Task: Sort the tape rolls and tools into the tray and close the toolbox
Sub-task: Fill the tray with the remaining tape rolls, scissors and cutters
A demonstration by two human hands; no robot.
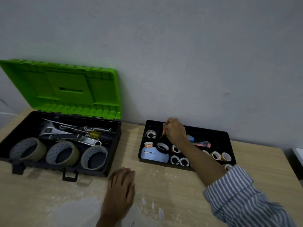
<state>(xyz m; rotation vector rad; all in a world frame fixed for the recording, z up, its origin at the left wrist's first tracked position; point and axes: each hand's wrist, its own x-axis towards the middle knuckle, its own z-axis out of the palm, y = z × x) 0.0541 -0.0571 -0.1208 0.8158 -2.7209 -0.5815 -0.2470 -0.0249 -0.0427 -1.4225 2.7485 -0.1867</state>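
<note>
A black toolbox [9,141] with a raised green lid [65,86] lies open on the left. Inside it are three large tape rolls [62,153], an adjustable wrench [50,130] and a yellow-handled screwdriver [96,134]. To the right stands a black divided tray [227,138] holding several small tape rolls [175,159] and a light blue object [154,155]. My right hand [174,130] reaches over the tray's back left and pinches a thin orange tool [162,131], tip pointing down. My left hand [121,187] rests flat on the table with nothing in it.
The wooden table [164,194] runs up to a grey wall right behind both containers. A pink and blue tool [203,144] lies in the tray's back compartment. A white object [297,154] shows at the far right edge.
</note>
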